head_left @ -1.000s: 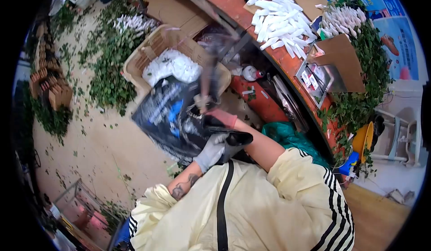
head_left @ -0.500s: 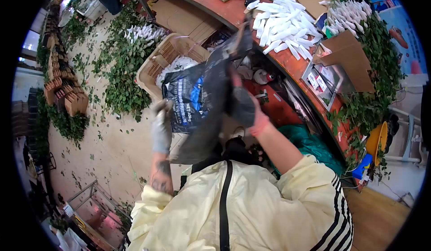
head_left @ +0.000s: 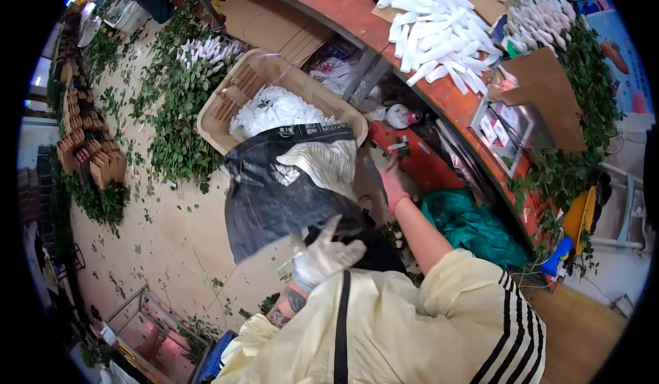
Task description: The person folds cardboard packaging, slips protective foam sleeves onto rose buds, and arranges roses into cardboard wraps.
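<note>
A black printed sack (head_left: 285, 195) is draped over the near side of a beige plastic basket (head_left: 223, 102) and hangs down in front of me. A crumpled pale patch shows on its upper side. White foam sleeves (head_left: 271, 111) fill the basket. My left hand (head_left: 328, 255), in a pale glove, is at the sack's lower edge with its fingers spread. To the right of the sack is my right hand (head_left: 390, 181), in a pink-cuffed glove, apart from it. Its fingers are stretched out and somewhat blurred, with nothing visible in them.
A red table (head_left: 381, 30) curves along the right, bearing a heap of white sleeves (head_left: 439, 37) and sleeved rose stems (head_left: 542, 23). Below it lies a green plastic bag (head_left: 473, 226). Leafy stems (head_left: 182, 133) lie on the floor at the left.
The sack has dropped and spread out across the basket's near side. My left hand has let go of it and moved down and right. My right hand has come away from the sack.
</note>
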A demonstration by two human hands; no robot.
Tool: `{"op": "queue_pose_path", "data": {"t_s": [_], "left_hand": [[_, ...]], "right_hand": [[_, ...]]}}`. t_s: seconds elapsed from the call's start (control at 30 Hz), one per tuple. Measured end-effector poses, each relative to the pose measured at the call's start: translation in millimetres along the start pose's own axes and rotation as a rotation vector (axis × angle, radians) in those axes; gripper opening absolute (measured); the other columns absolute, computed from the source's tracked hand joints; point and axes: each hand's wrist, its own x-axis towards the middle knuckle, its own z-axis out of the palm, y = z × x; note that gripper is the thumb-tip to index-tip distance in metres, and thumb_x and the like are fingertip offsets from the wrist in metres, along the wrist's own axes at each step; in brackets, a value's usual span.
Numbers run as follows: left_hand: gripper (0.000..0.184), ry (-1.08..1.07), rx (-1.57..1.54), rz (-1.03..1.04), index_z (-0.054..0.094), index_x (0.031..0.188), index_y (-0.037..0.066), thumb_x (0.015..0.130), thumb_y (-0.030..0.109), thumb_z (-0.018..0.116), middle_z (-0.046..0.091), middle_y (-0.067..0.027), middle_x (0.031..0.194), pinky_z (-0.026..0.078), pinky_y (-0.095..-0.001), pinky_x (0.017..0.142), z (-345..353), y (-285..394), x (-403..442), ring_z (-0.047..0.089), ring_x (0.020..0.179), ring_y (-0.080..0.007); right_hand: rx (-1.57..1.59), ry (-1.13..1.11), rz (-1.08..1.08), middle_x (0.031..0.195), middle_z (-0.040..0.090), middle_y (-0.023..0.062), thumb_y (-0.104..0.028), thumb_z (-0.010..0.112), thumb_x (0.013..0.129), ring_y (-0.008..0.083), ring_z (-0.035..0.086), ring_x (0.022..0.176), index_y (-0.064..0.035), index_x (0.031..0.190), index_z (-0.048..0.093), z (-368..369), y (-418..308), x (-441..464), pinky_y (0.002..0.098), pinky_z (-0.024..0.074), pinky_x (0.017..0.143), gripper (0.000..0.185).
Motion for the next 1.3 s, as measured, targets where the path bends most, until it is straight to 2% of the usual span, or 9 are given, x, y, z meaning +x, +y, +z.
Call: {"op": "queue_pose_path", "data": {"t_s": [0.07,0.27,0.33,0.57,0.7,0.93,1.07,1.17,1.3], "left_hand": [[0.063,0.277,0.234,0.019,0.04,0.135,0.012,0.084,0.046,0.057,0.063,-0.0119,0.099,0.039,-0.0457,0.098,-21.5,18.1,18.6,0.052,0.109,-0.0302],[0.048,1.215,1.609,0.78,0.045,0.126,0.002,0.079,0.007,0.055,0.054,-0.0138,0.12,0.041,-0.0317,0.095,-135.6,157.5,-33.6,0.052,0.111,-0.022],[0.059,1.293,2.227,0.82,0.042,0.129,0.002,0.074,0.01,0.062,0.043,-0.02,0.132,0.033,-0.0398,0.103,-82.0,173.5,-14.0,0.041,0.123,-0.03],[0.085,1.832,2.857,0.443,0.035,0.137,0.004,0.07,0.04,0.073,0.026,-0.0209,0.144,0.021,-0.0472,0.109,-109.5,311.7,45.5,0.025,0.133,-0.0384],[0.067,1.427,0.961,0.812,0.041,0.132,0.003,0.081,0.039,0.065,0.043,-0.0199,0.133,0.036,-0.0463,0.101,-192.3,369.6,14.9,0.045,0.119,-0.0316],[0.037,0.951,0.229,0.302,0.053,0.12,-0.001,0.089,0.02,0.057,0.06,-0.0175,0.111,0.046,-0.0427,0.093,-237.1,275.5,15.7,0.057,0.104,-0.0294],[0.028,1.341,1.156,0.121,0.06,0.105,-0.002,0.087,0.018,0.053,0.065,-0.0137,0.099,0.05,-0.0393,0.08,-285.0,189.1,-12.1,0.062,0.087,-0.0267],[0.026,1.054,2.211,-0.419,0.061,0.091,-0.004,0.079,0.018,0.055,0.064,-0.0199,0.086,0.047,-0.0418,0.075,-284.7,170.3,-2.6,0.061,0.08,-0.034],[0.037,1.337,1.762,-0.053,0.058,0.106,-0.004,0.085,0.026,0.056,0.063,-0.0216,0.1,0.046,-0.0383,0.084,-236.3,121.0,16.1,0.06,0.093,-0.0332]], "right_hand": [[-0.868,0.383,-0.33,0.128,0.048,0.0144,-0.057,0.059,0.077,0.0335,0.043,0.12,-0.0066,0.134,0.039,5.5,-48.9,-5.4,0.0441,0.0321,0.102,0.079],[-2.199,1.738,-1.682,0.124,0.051,0.0183,-0.037,0.078,0.061,0.0342,0.051,0.111,-0.0077,0.137,0.033,54.5,-277.8,44.5,0.0494,0.0408,0.093,0.093],[-2.484,2.833,-1.307,0.135,0.043,0.0201,-0.032,0.078,0.06,0.0353,0.049,0.116,-0.0076,0.139,0.029,32.0,-217.6,64.1,0.0426,0.0402,0.097,0.096],[-3.16,1.662,-1.381,0.127,0.051,0.0114,-0.029,0.064,0.079,0.0275,0.053,0.11,-0.012,0.135,0.035,49.5,-276.3,-0.9,0.0348,0.0466,0.087,0.065],[-2.079,1.044,-1.394,0.136,0.04,0.005,-0.042,0.063,0.082,0.0203,0.047,0.076,-0.0205,0.13,0.04,60.1,-266.5,17.5,0.0427,0.0473,0.08,0.057],[-2.012,1.16,-1.089,0.125,0.053,0.0085,-0.061,0.058,0.079,0.0247,0.053,0.106,-0.012,0.132,0.043,89.7,-291.5,71.1,0.0433,0.0429,0.09,0.074],[-1.705,1.054,-0.76,0.117,0.06,0.0106,-0.039,0.061,0.086,0.0247,0.056,0.106,-0.0013,0.129,0.046,58.2,-272.4,72.3,0.0365,0.042,0.095,0.059],[-2.871,1.772,-0.801,0.115,0.06,0.0159,-0.024,0.065,0.077,0.0263,0.058,0.105,0.0003,0.122,0.051,24.6,-274.6,68.0,0.0369,0.0434,0.093,0.052],[-3.056,1.935,-0.753,0.109,0.061,0.0184,-0.016,0.064,0.071,0.0262,0.06,0.102,-0.0005,0.114,0.057,42.3,-211.1,65.3,0.0339,0.0451,0.089,0.047]]}}
